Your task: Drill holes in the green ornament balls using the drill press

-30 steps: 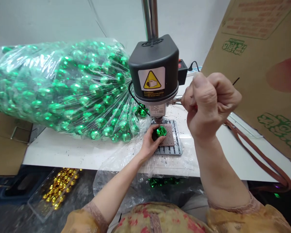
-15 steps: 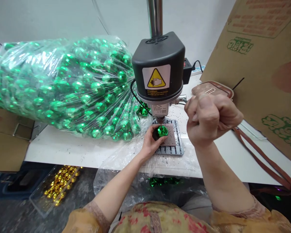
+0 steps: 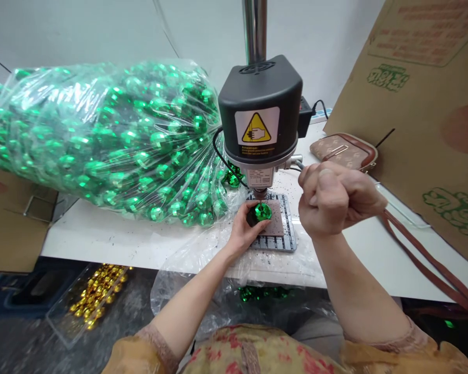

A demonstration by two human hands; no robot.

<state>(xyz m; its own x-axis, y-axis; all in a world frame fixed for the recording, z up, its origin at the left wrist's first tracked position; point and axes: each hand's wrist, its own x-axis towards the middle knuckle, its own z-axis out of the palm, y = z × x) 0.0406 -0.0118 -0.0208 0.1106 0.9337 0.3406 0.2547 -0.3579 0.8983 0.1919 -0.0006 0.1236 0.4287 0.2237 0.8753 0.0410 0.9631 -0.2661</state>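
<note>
My left hand [image 3: 246, 228] is closed around the side of a shiny green faceted ball [image 3: 263, 212], thumb in front and fingers behind. The ball rests on a brownish square pad on the slotted metal base [image 3: 289, 241] of a small bench drill press [image 3: 260, 106]. Right above the ball is the drill chuck [image 3: 260, 193]; whether the bit is inside the ball I cannot tell. My right hand [image 3: 329, 200] makes a fist at the right of the machine, beside its silver feed lever [image 3: 295, 160]. The fist hides most of the lever it grips.
A large clear bag of green balls [image 3: 113, 140] lies at the left. Right of the drill are a patterned purse [image 3: 347, 149] with a brown strap and a cardboard box [image 3: 425, 114]. Below the table edge, a clear bin holds gold balls [image 3: 97, 296]. Dark shavings dot the base.
The view has shifted a little, so the drill and bag appear slightly further right. My right fist is marginally closer to the machine. My left hand keeps its hold on the ball.
</note>
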